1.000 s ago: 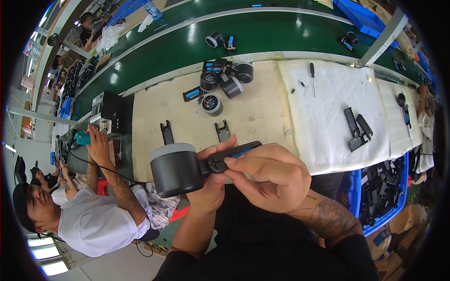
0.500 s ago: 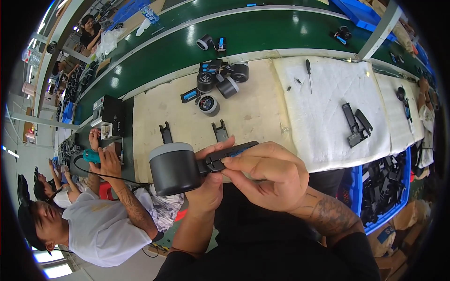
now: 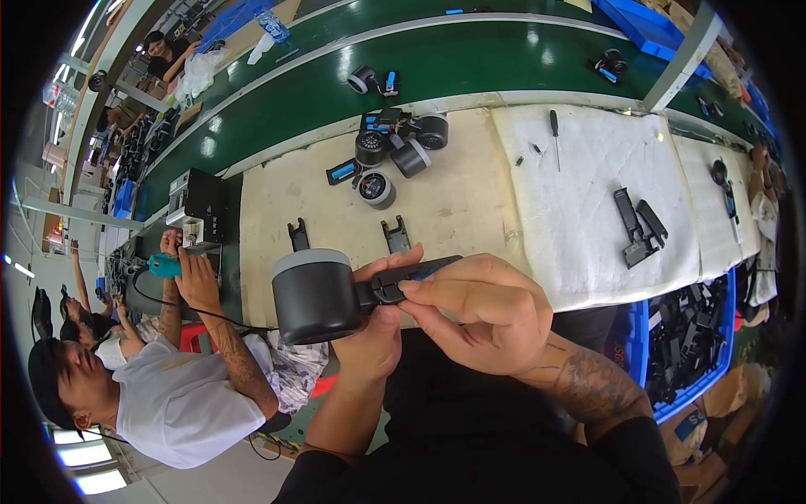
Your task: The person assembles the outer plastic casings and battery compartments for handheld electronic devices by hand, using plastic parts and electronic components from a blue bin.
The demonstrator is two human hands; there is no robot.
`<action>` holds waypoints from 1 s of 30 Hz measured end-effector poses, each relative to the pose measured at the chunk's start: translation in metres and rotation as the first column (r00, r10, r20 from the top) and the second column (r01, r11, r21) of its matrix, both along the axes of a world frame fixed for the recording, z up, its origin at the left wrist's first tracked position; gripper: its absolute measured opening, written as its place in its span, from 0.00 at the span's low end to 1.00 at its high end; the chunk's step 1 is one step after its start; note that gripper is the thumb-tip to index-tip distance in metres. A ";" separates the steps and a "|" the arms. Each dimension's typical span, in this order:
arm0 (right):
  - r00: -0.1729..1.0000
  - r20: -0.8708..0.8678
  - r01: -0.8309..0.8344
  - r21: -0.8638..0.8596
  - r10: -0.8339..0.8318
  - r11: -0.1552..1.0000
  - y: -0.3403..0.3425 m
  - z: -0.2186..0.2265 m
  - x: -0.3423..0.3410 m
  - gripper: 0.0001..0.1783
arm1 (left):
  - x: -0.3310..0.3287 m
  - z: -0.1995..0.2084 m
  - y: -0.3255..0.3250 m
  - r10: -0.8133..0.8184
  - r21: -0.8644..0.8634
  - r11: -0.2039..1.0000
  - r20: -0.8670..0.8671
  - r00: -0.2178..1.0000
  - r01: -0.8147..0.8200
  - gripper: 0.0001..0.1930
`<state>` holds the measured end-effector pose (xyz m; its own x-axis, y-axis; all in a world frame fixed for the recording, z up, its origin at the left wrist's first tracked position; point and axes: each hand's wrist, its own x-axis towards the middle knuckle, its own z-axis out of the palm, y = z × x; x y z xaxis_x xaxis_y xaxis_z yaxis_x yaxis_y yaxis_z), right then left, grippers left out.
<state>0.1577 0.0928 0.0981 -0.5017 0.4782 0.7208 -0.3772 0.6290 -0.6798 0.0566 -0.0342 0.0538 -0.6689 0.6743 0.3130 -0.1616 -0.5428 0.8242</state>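
Left hand (image 3: 374, 336) grips the round black device (image 3: 315, 294); right hand (image 3: 478, 311) pinches its handle (image 3: 411, 277); a slip could drop it off the workbench's (image 3: 453, 210) near edge

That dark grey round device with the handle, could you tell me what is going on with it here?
The person holds the dark grey device above the bench edge: the left hand supports it from below, and the right hand pinches the black handle piece. More similar parts lie by the green conveyor.
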 end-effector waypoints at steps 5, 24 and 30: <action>1.000 0.000 0.006 -0.013 -0.006 1.000 0.001 -0.001 0.000 0.14 | -0.001 0.001 0.002 0.002 -0.004 1.000 -0.006 1.000 -0.002 0.25; 0.995 -0.073 -0.061 0.079 0.067 0.995 0.009 -0.011 -0.003 0.22 | 0.001 0.006 0.003 0.136 -0.089 0.982 -0.288 0.948 -0.168 0.26; 0.995 -0.068 -0.072 0.066 0.076 0.995 0.009 -0.010 -0.004 0.22 | 0.000 0.006 0.000 0.138 -0.138 0.972 -0.317 0.938 -0.189 0.26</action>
<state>0.1542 0.1014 0.0881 -0.4808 0.3939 0.7834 -0.4701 0.6383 -0.6095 0.0562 -0.0338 0.0602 -0.6649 0.6226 0.4127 0.1894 -0.3939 0.8994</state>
